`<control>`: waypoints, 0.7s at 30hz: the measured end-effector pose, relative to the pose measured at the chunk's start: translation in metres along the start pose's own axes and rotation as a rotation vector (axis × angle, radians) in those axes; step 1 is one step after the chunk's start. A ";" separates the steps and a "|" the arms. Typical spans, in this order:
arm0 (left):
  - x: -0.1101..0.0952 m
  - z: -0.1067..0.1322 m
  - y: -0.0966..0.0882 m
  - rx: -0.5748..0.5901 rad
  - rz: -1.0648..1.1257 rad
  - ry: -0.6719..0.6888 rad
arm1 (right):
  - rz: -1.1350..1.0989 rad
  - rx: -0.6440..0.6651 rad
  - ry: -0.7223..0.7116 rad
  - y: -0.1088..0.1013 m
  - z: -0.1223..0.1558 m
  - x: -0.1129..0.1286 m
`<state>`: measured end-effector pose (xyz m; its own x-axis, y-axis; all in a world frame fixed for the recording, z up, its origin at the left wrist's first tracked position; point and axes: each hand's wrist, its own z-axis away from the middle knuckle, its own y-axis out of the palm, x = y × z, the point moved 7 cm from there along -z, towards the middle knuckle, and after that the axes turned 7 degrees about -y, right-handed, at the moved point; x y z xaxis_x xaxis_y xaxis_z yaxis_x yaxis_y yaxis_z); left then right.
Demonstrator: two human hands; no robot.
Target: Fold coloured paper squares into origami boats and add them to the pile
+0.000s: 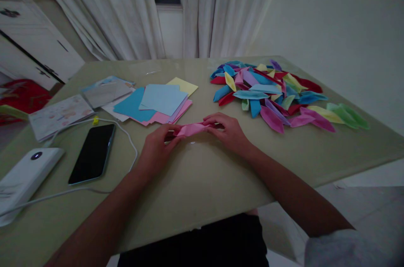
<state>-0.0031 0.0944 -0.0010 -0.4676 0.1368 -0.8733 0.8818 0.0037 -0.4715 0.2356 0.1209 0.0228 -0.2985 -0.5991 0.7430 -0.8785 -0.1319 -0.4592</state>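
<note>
A folded strip of pink paper (193, 129) is held level just above the table, stretched between my two hands. My left hand (158, 145) pinches its left end between thumb and fingers. At the other end, my right hand (227, 132) grips the paper the same way. Right behind my left hand lies a fanned stack of square paper sheets (164, 99) in light blue, darker blue, pink and yellow. Beyond my right hand spreads a heap of folded paper pieces (252, 90) in many colours, long and pointed in shape.
On the left lie a black-screened phone (93, 153), a white power bank (30, 178) and a looping white cable (134, 149). Behind them are a patterned card or booklet (61, 116) and clear plastic packets (107, 92). The table (208, 182) ends close to my lap.
</note>
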 end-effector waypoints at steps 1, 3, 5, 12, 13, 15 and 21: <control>0.001 0.000 0.000 -0.001 0.006 -0.005 | -0.005 -0.001 0.002 -0.001 0.000 0.000; 0.002 -0.001 -0.001 -0.005 0.004 -0.002 | -0.017 0.006 0.007 -0.001 -0.001 -0.001; 0.001 -0.001 -0.001 -0.008 -0.005 0.009 | -0.028 0.016 0.013 0.000 -0.001 -0.002; -0.005 0.001 -0.005 -0.075 -0.005 0.008 | -0.063 -0.034 0.069 -0.003 -0.002 -0.004; -0.006 0.001 -0.006 -0.081 0.001 0.014 | -0.067 -0.042 0.074 -0.003 -0.002 -0.004; -0.007 0.002 -0.006 -0.102 0.005 0.020 | -0.069 -0.058 0.078 -0.003 -0.002 -0.004; -0.002 0.003 -0.009 -0.122 0.062 -0.028 | -0.065 -0.116 0.049 -0.006 -0.002 0.000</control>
<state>-0.0100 0.0913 0.0050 -0.4123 0.1124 -0.9041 0.9090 0.1172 -0.4000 0.2402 0.1235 0.0263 -0.2546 -0.5529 0.7934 -0.9329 -0.0757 -0.3521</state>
